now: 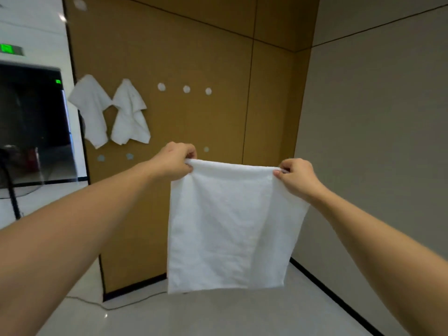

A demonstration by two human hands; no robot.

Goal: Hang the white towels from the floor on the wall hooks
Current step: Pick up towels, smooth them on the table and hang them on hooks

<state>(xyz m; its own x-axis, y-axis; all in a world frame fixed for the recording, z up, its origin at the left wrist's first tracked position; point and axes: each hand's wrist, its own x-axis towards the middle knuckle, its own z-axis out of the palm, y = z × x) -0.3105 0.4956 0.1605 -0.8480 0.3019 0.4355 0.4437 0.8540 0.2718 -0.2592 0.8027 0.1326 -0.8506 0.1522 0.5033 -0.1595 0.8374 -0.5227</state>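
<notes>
A white towel (230, 229) hangs flat in front of me, stretched by its top edge. My left hand (175, 161) pinches its top left corner and my right hand (297, 177) pinches its top right corner. Behind it stands a tan wall panel (194, 49). Two white towels (92, 110) (131, 115) hang from hooks at the panel's left. To their right are three bare round white hooks (161, 87) (186, 89) (208, 91). A lower row of round hooks (129, 156) sits just left of my left hand.
A grey wall (375, 141) meets the panel at the right corner. A dark glass doorway (31, 122) opens at the left. A thin cable (116, 305) runs on the pale tiled floor (194, 316) at the panel's base. A black stand leg (12, 190) rises at the far left.
</notes>
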